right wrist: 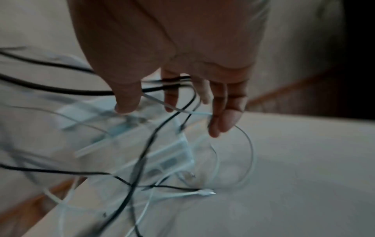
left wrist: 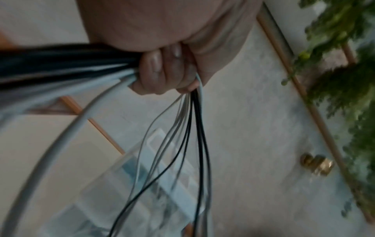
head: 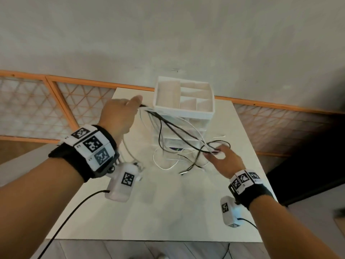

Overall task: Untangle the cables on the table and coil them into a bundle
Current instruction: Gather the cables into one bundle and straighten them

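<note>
A tangle of thin black and white cables lies on the white table in front of a drawer organizer. My left hand is raised at the organizer's left side and grips a bunch of the cables in its fist; the strands hang from it down to the table. My right hand is low over the table at the right of the tangle. Its fingers are spread and nearly straight, with black and white strands running across them.
The white organizer, with an open compartment tray on top and clear drawers below, stands at the table's far middle. An orange-framed lattice panel runs behind the table. Dark furniture is at the right. A green plant shows in the left wrist view.
</note>
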The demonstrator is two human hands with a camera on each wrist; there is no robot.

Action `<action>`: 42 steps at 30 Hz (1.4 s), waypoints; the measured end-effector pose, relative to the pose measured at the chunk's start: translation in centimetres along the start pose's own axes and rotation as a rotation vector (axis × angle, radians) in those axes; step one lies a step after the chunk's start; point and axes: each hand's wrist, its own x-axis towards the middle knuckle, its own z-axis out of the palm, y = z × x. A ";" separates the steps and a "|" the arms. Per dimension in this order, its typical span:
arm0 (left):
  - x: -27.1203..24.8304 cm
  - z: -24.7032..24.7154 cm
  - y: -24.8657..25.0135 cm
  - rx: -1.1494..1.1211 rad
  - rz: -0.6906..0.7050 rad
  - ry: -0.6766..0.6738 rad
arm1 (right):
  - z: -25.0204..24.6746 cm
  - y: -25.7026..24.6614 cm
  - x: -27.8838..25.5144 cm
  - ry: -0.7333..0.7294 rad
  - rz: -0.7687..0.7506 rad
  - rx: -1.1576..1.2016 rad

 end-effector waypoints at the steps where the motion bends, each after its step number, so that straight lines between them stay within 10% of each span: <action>1: 0.1 0.0 0.6 -0.071 0.004 -0.001 | 0.6 0.8 -0.1 -0.052 0.093 0.015; 5: 0.5 0.2 1.0 -0.070 0.020 -0.049 | 1.0 1.8 0.0 0.042 0.177 0.140; 14: 1.5 -0.2 -1.9 0.153 -0.023 0.055 | -5.0 -3.4 -1.5 0.621 -0.175 0.638; 20: 1.9 0.0 -2.3 0.112 0.017 0.080 | -2.7 -2.6 -1.1 0.304 -0.025 0.634; 28: 2.3 -0.9 -0.6 -0.001 0.133 0.166 | 0.5 1.8 -1.1 -0.136 0.125 -0.032; 37: 2.1 0.2 -1.1 -0.006 0.099 0.037 | -2.1 -1.8 0.0 0.511 -0.351 0.366; 42: 2.4 -0.7 -0.6 -0.194 0.043 0.050 | -0.4 2.1 -0.1 0.141 -0.177 0.051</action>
